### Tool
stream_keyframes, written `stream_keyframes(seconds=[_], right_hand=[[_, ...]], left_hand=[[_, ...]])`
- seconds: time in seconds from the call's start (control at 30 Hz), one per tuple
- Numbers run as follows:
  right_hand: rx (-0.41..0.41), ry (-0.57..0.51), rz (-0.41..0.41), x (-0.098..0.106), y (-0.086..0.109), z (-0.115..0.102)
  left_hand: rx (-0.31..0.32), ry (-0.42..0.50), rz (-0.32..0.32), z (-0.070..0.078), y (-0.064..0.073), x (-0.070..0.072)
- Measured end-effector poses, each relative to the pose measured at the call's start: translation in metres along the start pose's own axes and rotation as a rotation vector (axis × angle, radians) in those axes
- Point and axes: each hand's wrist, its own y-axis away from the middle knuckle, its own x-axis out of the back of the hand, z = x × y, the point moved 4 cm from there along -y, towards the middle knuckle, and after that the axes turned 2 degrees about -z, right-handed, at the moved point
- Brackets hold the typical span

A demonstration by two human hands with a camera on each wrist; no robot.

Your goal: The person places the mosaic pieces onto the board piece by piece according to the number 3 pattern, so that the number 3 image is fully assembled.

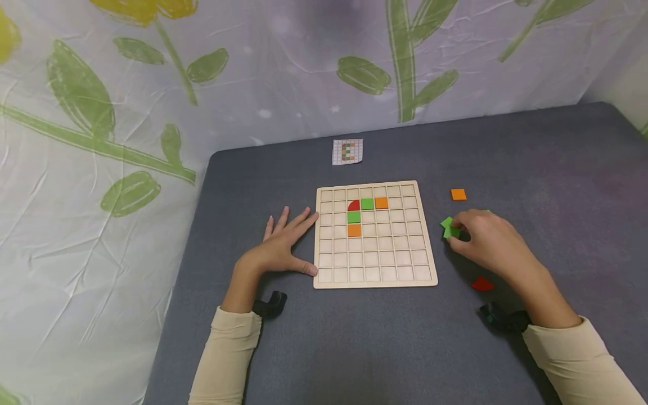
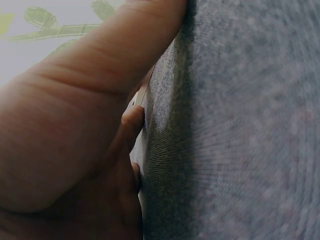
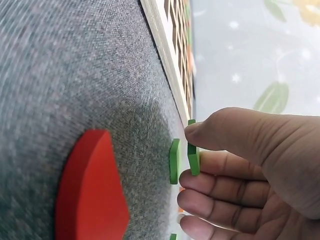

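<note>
A wooden grid board lies on the table. Near its upper left it holds a red quarter-round tile, two green square tiles and two orange square tiles. My left hand is spread flat beside the board, thumb and fingertips at its left edge. To the right of the board, my right hand pinches a green tile between thumb and fingers. Another green tile lies on the table just under it.
An orange square tile lies beyond my right hand, and a loose red tile is nearer me. Behind the board sits a small printed pattern card. A cloth with printed leaves hangs along the table's far edge.
</note>
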Motion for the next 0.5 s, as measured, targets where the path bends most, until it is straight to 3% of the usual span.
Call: stream_keyframes(seconds=[0.5], right_hand=[[0.065, 0.008, 0.015, 0.0, -0.006, -0.012]], left_hand=[[0.002, 0.003, 0.0, 0.0, 0.0, 0.0]])
